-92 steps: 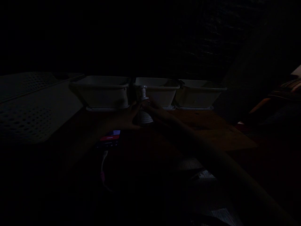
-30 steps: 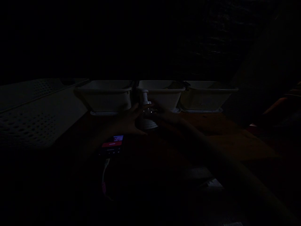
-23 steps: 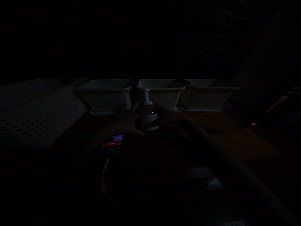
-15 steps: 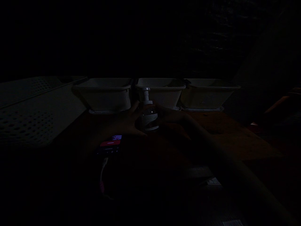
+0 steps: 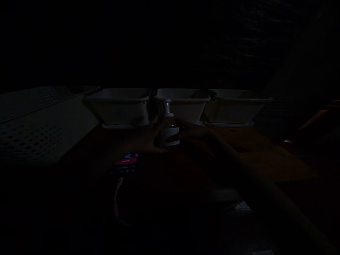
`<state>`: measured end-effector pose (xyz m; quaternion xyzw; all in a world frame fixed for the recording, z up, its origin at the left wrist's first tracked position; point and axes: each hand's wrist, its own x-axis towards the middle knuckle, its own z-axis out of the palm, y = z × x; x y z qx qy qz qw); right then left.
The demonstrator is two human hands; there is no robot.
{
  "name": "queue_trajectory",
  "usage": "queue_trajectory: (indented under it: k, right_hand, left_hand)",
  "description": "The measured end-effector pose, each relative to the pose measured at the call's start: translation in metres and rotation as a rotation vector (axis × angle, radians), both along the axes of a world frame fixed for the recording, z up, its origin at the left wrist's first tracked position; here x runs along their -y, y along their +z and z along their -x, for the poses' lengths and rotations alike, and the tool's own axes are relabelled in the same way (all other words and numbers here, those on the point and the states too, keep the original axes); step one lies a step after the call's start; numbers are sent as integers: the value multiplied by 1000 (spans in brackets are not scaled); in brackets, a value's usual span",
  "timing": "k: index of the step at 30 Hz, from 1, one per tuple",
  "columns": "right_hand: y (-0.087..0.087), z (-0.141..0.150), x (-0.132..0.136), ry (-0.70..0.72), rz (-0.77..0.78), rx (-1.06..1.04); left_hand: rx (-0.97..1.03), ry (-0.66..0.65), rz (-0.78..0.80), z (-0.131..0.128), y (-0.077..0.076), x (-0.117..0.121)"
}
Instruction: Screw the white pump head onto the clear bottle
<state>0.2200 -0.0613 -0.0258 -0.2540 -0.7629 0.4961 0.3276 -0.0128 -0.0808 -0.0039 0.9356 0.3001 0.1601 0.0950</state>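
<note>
In very dim light, a pump bottle with a pale pump head stands upright between my two hands. My left hand wraps its left side, with the thumb low and the fingers higher up. My right hand grips the bottle from the right, its fingers partly hidden in the dark. Just below my left forearm lies a lit phone with a red band on its screen. A white cable runs from the phone toward me.
Three pale bins stand in a row behind the bottle: left bin, middle bin, right bin. A perforated white basket is at the left. Another person's arm shows at the far right, past the wooden table.
Both hands stay around the bottle with almost no movement. The whole view has shifted very slightly, and the picture on the phone screen differs a little.
</note>
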Motion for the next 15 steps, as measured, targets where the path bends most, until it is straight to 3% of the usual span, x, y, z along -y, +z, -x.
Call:
queue_trajectory:
  k: [15]
  right_hand:
    - [1,3,3,-56,18,-6]
  left_hand:
    - [-2,-7,-20,1,-2,-4]
